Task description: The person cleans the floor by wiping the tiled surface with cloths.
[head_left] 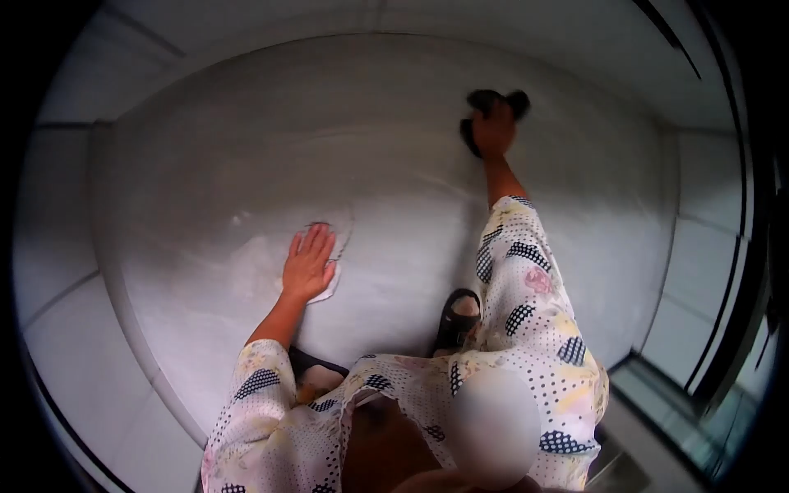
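My left hand (308, 259) lies flat, fingers stretched out, over a flat white piece (329, 286) on the grey floor (394, 304). Most of that piece is under the palm, so I cannot tell its kind. A dark curved mark (345, 242) shows on the floor beside the fingers. Farther out to the right, my right hand (495, 131) is closed on a black lobed thing (485, 100) down at the floor. Motion blurs it, and I cannot tell whether it is a cloth, a brush or something else.
Pale tiled walls (62, 205) surround the floor. My feet, in dark sandals (452, 324), stand near the bottom, below a patterned garment (526, 329). At the lower right is a dark-framed door or glass panel (707, 403). A blurred pale oval (497, 427) covers part of the lower view.
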Motion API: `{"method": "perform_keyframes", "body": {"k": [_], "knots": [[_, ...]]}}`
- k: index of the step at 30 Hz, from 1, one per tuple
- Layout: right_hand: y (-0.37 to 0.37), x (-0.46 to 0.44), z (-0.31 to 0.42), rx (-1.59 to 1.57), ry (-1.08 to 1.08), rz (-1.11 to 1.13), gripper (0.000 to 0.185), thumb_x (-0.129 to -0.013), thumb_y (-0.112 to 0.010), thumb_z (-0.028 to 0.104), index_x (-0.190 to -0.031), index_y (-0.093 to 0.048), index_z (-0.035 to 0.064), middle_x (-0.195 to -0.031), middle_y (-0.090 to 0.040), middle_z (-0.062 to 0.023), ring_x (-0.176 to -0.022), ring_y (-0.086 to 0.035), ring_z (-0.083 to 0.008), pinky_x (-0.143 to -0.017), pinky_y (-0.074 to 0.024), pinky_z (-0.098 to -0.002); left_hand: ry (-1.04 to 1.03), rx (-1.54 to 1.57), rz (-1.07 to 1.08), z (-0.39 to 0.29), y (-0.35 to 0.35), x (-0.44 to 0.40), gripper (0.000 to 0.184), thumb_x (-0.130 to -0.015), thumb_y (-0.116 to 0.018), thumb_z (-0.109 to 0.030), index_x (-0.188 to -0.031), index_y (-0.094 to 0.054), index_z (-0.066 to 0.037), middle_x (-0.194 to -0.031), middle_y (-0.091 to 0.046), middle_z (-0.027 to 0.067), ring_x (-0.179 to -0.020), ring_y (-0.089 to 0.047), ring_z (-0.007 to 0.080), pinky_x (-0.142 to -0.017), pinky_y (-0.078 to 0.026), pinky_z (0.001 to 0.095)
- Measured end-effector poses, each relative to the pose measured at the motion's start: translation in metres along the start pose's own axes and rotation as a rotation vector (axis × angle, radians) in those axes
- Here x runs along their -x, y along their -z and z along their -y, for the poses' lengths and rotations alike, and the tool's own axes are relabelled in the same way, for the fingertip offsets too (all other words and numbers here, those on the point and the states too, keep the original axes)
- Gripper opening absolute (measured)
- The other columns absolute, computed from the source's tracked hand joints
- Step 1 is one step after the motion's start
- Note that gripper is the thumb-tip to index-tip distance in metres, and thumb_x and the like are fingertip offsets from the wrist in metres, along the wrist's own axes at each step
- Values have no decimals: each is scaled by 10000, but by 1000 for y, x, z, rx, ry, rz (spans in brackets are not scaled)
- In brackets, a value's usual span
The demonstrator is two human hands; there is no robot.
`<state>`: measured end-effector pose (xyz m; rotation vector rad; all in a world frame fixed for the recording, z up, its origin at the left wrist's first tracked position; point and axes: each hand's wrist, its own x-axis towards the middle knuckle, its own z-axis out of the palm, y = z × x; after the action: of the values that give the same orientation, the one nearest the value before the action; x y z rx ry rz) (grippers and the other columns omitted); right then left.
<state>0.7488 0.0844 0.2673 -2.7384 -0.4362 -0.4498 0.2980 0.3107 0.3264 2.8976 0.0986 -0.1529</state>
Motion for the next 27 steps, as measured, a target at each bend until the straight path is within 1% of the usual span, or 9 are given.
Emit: {"method": "perform_keyframes", "body": {"k": [6,9,11,13,16,20,23,25,27], "knots": [[18,34,221,-247,705,277,553,-835,-580,294,-1338,-508,76,-1400,-466,-117,-1330,-400,-277,-1089,-294,-475,-60,85,-97,-29,10,-20,550,-865,-547,-292,-1373,-472,-94,-1493,-384,106,-1402,-321,255,-1138,-232,499],[50,104,243,-505,991,382,537,-803,-588,231,-1322,-532,102,-1396,-480,-112,-1329,-409,-270,-1089,-294,-485,-164,108,-100,-28,10,-34,540,-875,-531,-290,-1377,-468,-100,-1473,-411,85,-1399,-322,253,-1142,-223,504],[51,120,234,-539,923,490,522,-746,-604,158,-1265,-568,107,-1350,-518,-110,-1291,-446,-294,-1093,-296,-503,-282,58,44,3,6,-49,533,-882,-514,-290,-1380,-464,-106,-1470,-417,73,-1394,-327,256,-1147,-215,504],[57,116,202,-537,801,416,505,-742,-585,158,-1243,-581,97,-1338,-533,-117,-1278,-462,-302,-1080,-314,-515,-143,55,-20,36,10,-53,525,-893,-477,-279,-1391,-454,-117,-1468,-423,61,-1379,-345,266,-1151,-213,505],[53,134,149,-337,615,342,529,-787,-557,220,-1293,-549,66,-1402,-477,-160,-1319,-418,-336,-1062,-289,-579,506,106,-214,112,38,-42,503,-883,-502,-236,-1369,-474,-111,-1448,-436,118,-1332,-393,303,-1106,-288,466],[71,186,96,-261,600,458,592,-756,-569,200,-1322,-503,42,-1439,-434,-166,-1346,-380,-350,-1069,-276,-574,852,-307,-544,182,14,-21,510,-862,-553,-258,-1330,-493,-64,-1432,-443,159,-1292,-435,339,-1023,-366,459],[131,249,98,-375,784,648,646,-700,-613,169,-1325,-492,60,-1431,-441,-155,-1343,-386,-345,-1073,-283,-557,781,-373,-714,137,19,-35,490,-823,-588,-232,-1268,-519,-39,-1390,-469,175,-1251,-460,357,-990,-383,462],[151,294,114,-530,928,838,650,-695,-624,159,-1327,-497,75,-1410,-467,-138,-1337,-404,-320,-1075,-294,-538,689,63,-432,82,22,-54,517,-786,-610,-221,-1260,-521,-36,-1369,-482,173,-1248,-456,358,-984,-382,477],[165,335,130,-640,1098,992,613,-700,-634,144,-1300,-524,92,-1380,-501,-104,-1327,-430,-272,-1073,-315,-505,409,209,-259,18,4,-70,566,-771,-614,-224,-1295,-505,-40,-1408,-455,168,-1290,-425,356,-1041,-346,481]]}}
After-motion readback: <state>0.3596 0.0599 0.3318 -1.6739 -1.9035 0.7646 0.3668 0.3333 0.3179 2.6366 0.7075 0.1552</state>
